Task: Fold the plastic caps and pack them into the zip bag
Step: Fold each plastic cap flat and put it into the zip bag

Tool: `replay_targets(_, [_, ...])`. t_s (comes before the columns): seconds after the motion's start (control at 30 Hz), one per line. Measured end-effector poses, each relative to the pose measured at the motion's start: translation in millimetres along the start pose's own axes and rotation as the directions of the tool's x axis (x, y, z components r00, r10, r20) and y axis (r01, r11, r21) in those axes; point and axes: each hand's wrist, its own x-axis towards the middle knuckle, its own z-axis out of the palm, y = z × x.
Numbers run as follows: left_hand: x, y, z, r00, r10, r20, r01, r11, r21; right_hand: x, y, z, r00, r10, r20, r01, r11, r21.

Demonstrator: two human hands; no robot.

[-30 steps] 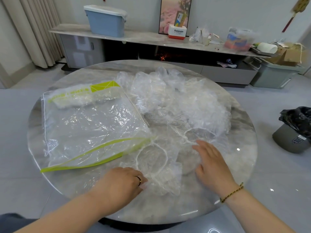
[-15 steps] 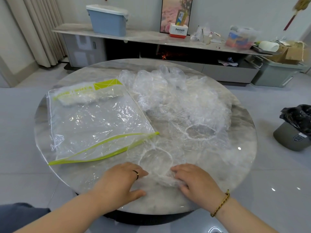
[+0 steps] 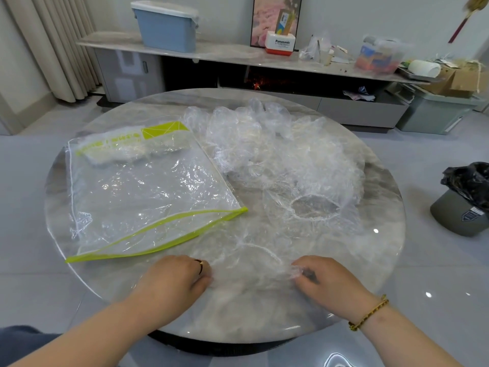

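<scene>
A clear zip bag (image 3: 143, 192) with a green zip strip lies flat on the left half of the round marble table (image 3: 370, 300), with a small white bundle inside at its far end. A heap of clear plastic caps (image 3: 280, 149) fills the table's far right. One cap (image 3: 254, 263) with a white elastic rim is spread at the near edge. My left hand (image 3: 174, 284) pinches its left side and my right hand (image 3: 328, 282) pinches its right side, stretching it between them. Another opened cap (image 3: 312, 207) lies just beyond.
A long low cabinet (image 3: 238, 56) stands behind the table, carrying a blue lidded box (image 3: 166, 27), a white carton and clutter. A bin with a black liner (image 3: 465, 200) sits on the floor at right. Curtains hang at far left.
My right hand came back from the pile to the near edge and took hold of the cap's right side. Both hands then drew apart, spreading the cap.
</scene>
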Motion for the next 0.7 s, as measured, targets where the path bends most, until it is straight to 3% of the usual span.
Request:
replay_targets(0.1, [-3,2,5,0.976,-0.195,0.101,0.214,0.951,-0.225,0,-8,-1,0.995,0.046,-0.083,-0.049,0.998,-0.039])
replay_targets(0.2, [-1,3,10,0.934,-0.318,0.161,0.352,0.894,-0.276,3,-16,1,0.978,0.087,-0.19,-0.098,0.994,-0.051])
replay_targets(0.4, [3,11,6,0.912,-0.396,0.104,0.408,0.899,-0.157,14,-24,7,0.948,0.138,-0.286,-0.159,0.986,-0.054])
replay_targets(0.57, [7,13,-8,0.899,-0.436,0.022,0.435,0.899,0.049,19,-25,11,0.951,0.234,-0.2,-0.252,0.965,-0.07])
replay_targets(0.63, [8,13,-8,0.929,-0.364,-0.074,0.371,0.919,0.137,18,-28,10,0.958,0.214,-0.189,-0.237,0.965,-0.111])
replay_targets(0.7, [8,12,-3,0.939,-0.239,-0.248,0.276,0.953,0.127,19,-31,13,0.944,0.174,-0.279,-0.222,0.963,-0.153])
